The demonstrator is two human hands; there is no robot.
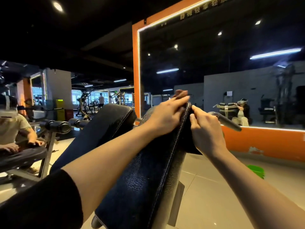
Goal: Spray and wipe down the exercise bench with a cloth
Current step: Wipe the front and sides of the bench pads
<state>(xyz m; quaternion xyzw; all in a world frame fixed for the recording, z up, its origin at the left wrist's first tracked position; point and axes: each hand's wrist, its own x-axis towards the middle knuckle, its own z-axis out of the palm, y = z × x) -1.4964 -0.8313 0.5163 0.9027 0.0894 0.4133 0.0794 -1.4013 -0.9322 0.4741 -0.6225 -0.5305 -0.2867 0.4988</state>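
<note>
A: Starting at the fingers: our left hand [166, 113] lies with straight fingers pressing the crumpled brown cloth [180, 94] against the top end of the black textured vinyl bench pad [148, 171]. Our right hand [205, 128] curls its fingers round the pad's stitched side edge.

B: Risk?

A: The cloth sits at the upper lip. We judge a hard push could carry it over the far end. No spray bottle is visible; a green object [256, 170] lies on the floor tiles.

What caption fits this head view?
Left hand presses a brown cloth along the black bench pad's top edge; right hand steadies its side.
</note>
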